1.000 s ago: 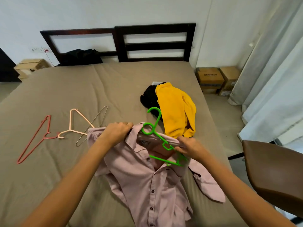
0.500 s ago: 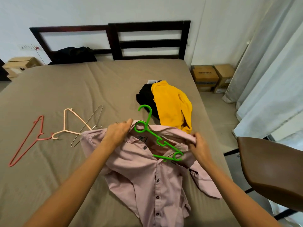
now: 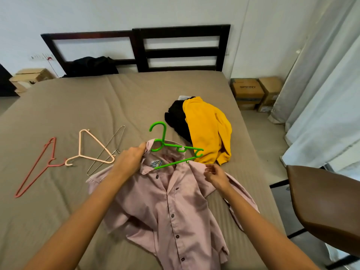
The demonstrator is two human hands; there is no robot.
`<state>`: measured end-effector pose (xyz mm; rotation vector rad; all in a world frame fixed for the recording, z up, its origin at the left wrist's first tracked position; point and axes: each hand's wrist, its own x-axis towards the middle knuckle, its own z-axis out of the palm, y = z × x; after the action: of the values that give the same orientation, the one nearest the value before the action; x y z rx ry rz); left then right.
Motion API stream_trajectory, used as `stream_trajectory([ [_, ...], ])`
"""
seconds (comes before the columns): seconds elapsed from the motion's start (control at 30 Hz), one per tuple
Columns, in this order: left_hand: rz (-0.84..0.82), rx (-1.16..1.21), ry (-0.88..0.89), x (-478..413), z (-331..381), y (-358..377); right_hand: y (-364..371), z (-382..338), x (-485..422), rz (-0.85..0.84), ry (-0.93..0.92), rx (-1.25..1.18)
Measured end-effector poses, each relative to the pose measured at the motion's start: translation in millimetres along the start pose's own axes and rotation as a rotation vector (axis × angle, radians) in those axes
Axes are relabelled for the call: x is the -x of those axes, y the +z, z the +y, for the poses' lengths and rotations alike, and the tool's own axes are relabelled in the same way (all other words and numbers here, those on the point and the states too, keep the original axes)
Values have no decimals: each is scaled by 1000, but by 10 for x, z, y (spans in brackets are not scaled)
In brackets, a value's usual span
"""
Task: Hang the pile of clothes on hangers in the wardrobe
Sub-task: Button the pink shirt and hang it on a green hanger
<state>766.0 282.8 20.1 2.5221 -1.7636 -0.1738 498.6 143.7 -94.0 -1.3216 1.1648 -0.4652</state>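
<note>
On the near half of the bed (image 3: pixel 78 106), a bit right of middle, there's one pink shirt (image 3: pixel 169 207) lying front up with the buttons showing. Its long axis runs from the collar, which points at the headboard (image 3: pixel 181 53), down to the hem at the near edge, drifting slightly toward the right edge.

Hanger count is four:
- one green hanger (image 3: pixel 163 137) in the shirt's neck opening
- one red hanger (image 3: pixel 55 164), one peach hanger (image 3: pixel 79 143) and one wire hanger (image 3: pixel 106 149) flat in a row on the left half of the bed

The green one has its hook poking out past the collar toward the headboard. Its visible arm stretches sideways toward the right edge, above the shirt's shoulder on that side. The other arm is hidden behind the collar.

The left hand (image 3: pixel 129 159) has its fingers curled tight round the left side of the collar. The right hand (image 3: pixel 216 177) pinches the cloth at the opposite shoulder, just below the hanger's arm tip.

The pile still to do sits beyond the shirt toward the right edge. It has one yellow garment (image 3: pixel 206 129) on top of one black garment (image 3: pixel 177 119), touching the shirt's far shoulder.

Off the bed, two cardboard boxes (image 3: pixel 247 90) stand on the floor by the far right corner and one brown chair (image 3: pixel 321 201) by the near right corner
</note>
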Motion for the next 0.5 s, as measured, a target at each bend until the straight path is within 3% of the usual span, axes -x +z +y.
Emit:
stream_trajectory([
  [0.17,-14,9,23,26,-43,-95,495,-81,-107,-182,224,52],
  [0.37,-37,29,43,105,-55,-111,983,-81,-192,24,130,-85],
  [0.5,-5,64,50,145,-98,-120,1090,-16,-325,-61,220,-156],
])
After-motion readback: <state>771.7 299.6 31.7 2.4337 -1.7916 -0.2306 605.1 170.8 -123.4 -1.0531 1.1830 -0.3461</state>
